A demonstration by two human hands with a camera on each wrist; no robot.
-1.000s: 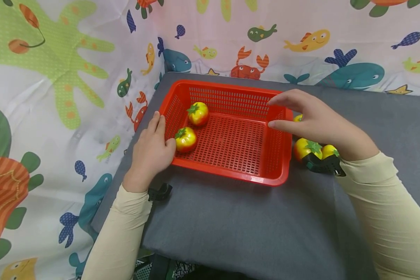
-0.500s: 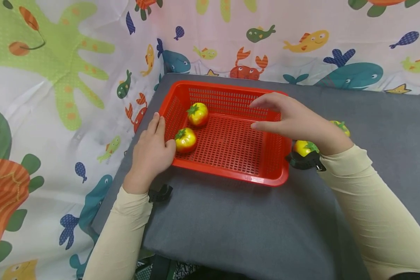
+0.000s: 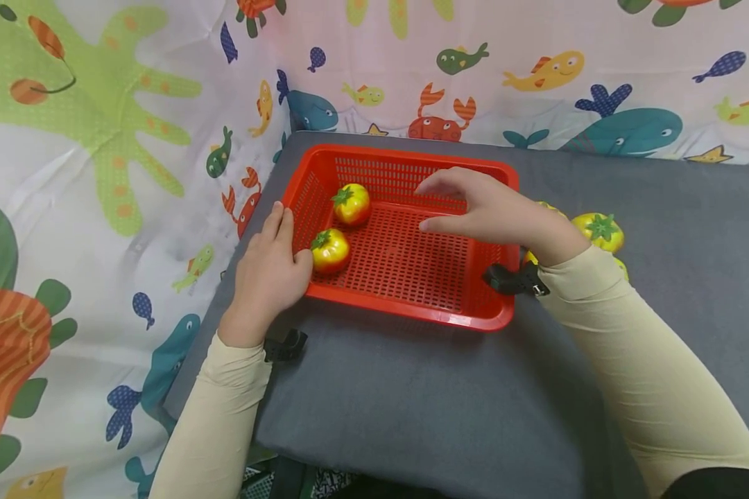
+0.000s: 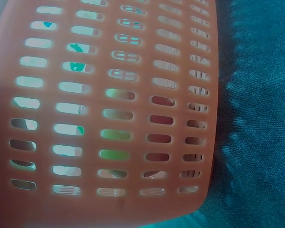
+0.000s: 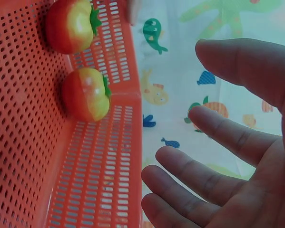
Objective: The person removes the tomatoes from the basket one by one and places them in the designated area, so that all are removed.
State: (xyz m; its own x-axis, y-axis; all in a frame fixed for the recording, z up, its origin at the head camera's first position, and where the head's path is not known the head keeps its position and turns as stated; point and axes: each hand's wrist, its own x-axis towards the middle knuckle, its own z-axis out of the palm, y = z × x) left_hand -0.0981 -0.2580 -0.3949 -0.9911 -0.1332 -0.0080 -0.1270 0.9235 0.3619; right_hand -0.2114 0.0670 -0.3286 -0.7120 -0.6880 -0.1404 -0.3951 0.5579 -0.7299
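Observation:
A red plastic basket (image 3: 406,313) with slotted walls sits on the grey table. Inside, toward its left end, are two yellow-red toy tomatoes with green leaf tops, a farther tomato (image 3: 351,204) and a nearer tomato (image 3: 331,251). My left hand (image 3: 270,270) rests on the basket's left rim, fingers straight. Only the slotted wall (image 4: 113,104) shows in the left wrist view, no fingers. Over the right half of the basket hovers my right hand (image 3: 487,211), palm facing left, thumb and fingers apart. Nothing is in its grasp; the right wrist view shows the spread fingers (image 5: 204,180).
Several more toy tomatoes (image 3: 601,231) lie on the table (image 3: 449,402) right of the basket, partly hidden behind my right forearm. A sea-animal print curtain (image 3: 387,41) hangs along the back and left edges.
My right hand has moved left, from above the basket's right rim to farther over its inside, with the fingers still apart. My left hand and the two tomatoes in the basket stay put.

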